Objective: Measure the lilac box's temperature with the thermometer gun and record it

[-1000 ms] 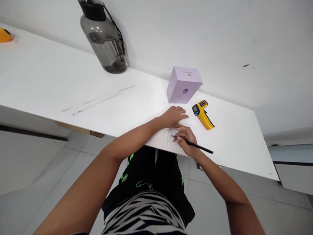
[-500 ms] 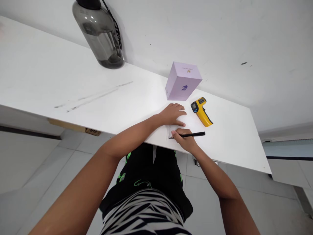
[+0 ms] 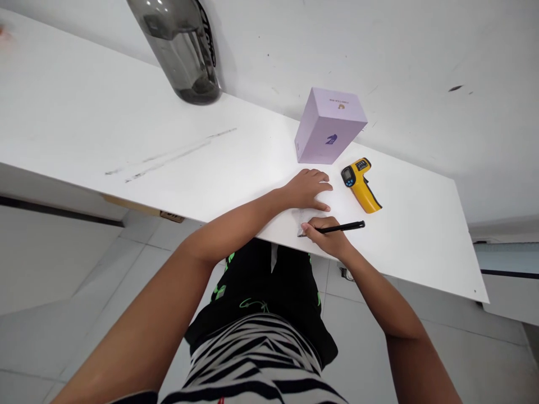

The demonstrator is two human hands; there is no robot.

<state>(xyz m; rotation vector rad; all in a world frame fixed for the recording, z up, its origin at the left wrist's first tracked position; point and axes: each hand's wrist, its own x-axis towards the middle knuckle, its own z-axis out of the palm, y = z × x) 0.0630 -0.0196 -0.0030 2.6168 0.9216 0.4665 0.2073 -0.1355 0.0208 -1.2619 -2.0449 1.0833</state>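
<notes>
My right hand [image 3: 329, 237] is closed around a black pen [image 3: 347, 226], its tip pointing left and down at the table near the front edge. Under the pen's tip lies a small pale sheet [image 3: 301, 221], mostly covered by my hands, with faint grey marks. My left hand [image 3: 307, 189] rests on the table just beyond, fingers spread and pointing right, holding nothing. To the right of my left fingers lies a yellow and black infrared thermometer [image 3: 364, 191]. A lilac box [image 3: 324, 137] stands upright behind my left hand.
The white table [image 3: 421, 235] runs along a white wall [image 3: 404, 62]. A large grey see-through water bottle [image 3: 185, 62] with liquid inside stands at the back left. Dark streaks mark the tabletop at left. Below the front edge is a tiled floor [image 3: 353, 336].
The view has shifted slightly, so the bottle, box and thermometer appear higher, and the box and thermometer further right. Both hands keep nearly the same pose, the pen still held.
</notes>
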